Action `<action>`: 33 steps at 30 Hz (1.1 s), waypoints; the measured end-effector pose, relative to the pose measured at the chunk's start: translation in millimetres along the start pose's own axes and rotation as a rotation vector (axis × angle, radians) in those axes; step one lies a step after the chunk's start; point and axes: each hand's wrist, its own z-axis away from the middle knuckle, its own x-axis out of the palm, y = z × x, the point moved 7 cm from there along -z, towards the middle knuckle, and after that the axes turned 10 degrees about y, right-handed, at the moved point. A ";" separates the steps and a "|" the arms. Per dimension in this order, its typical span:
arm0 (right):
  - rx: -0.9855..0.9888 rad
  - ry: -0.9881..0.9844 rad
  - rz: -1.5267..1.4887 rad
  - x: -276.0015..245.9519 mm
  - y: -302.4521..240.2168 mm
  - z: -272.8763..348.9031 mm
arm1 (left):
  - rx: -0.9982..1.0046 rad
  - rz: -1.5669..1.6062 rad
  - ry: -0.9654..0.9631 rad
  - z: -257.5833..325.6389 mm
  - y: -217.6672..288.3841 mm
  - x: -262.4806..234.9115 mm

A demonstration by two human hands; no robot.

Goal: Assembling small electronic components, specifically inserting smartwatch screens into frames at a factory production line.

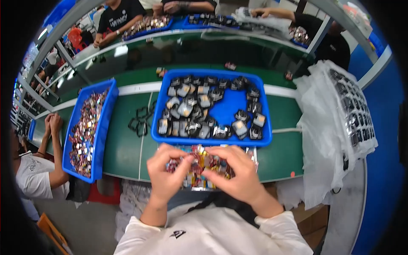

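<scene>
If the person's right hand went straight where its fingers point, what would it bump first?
Probably the small reddish parts just ahead, then the left hand; depth is unclear.

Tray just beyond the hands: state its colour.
The tray is blue, seen best in the head view.

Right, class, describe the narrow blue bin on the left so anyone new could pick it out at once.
Start at the green table and find the wide blue tray near the picture's centre. Left of that tray sits a narrower blue bin. It holds a mass of small, shiny, multicoloured pieces, while the tray holds chunkier black and grey parts.
</scene>
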 end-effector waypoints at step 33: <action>0.091 0.076 -0.150 -17.3 22.0 4.5 | 0.151 0.169 -0.236 9.6 11.1 25.8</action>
